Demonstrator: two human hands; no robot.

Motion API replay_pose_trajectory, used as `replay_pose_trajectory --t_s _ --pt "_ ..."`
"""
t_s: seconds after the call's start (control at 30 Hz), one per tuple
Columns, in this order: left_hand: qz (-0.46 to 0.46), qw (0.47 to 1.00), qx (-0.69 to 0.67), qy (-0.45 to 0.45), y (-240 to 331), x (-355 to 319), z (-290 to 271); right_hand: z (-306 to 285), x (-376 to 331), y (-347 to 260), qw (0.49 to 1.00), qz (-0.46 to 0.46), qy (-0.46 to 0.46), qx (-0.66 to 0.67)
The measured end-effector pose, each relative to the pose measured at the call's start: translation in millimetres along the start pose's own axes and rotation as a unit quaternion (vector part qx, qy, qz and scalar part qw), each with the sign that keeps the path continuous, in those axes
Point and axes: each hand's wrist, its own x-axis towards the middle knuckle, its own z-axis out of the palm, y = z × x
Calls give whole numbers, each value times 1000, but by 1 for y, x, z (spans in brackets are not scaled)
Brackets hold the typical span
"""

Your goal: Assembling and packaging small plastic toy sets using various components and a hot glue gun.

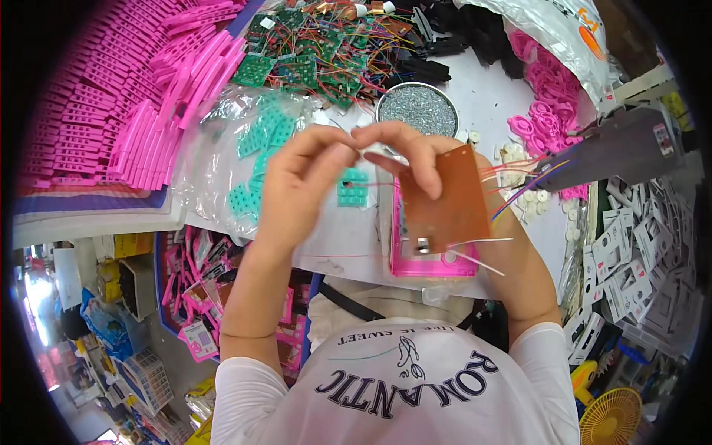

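Around the white table (334,241), many small parts are lying in heaps, and I am taking the two hands as the centre of the clock. At 12 o'clock, wired green boards (297,70) are piling together; at 10 o'clock, pink casings (141,141) are standing in dense rows. White flat parts (630,245) are spreading at about 4 o'clock.

The right hand (404,152) is holding a brown board (452,204) with bent fingers, so the board is hanging at 4 o'clock, above a pink housing (426,265). The left hand (304,167) is bringing its thumb and forefinger close together, near the fingertips of the right one; I cannot tell if they are pinching something thin.

In my judgement, the work is standing somewhere in the middle: wires (510,202) are already running from the board, but the board is not yet sitting in the housing, and a teal keypad (353,188) is lying apart at 6 o'clock.

By count, I am seeing one board in the hand, one housing under it, one separate keypad and one round dish (417,109) of screws at 1 o'clock. The green boards, the casings and the bagged teal pieces (256,141) at 9 o'clock are overlapping too much for counting.
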Motion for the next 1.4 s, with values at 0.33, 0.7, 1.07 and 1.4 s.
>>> replay_pose_trajectory --t_s 0.33,0.7,1.07,1.4 --pt "-11 967 1 -255 -16 13 11 0 -2 -3 994 97 28 -42" --pt "-186 918 -346 -49 -31 -38 12 5 -68 -3 967 201 139 -68" --pt "-120 904 -410 -36 -29 -41 34 12 -57 -1 923 146 251 -252" --pt "64 985 -147 -63 -29 -57 36 28 -57 -6 948 221 192 -128"
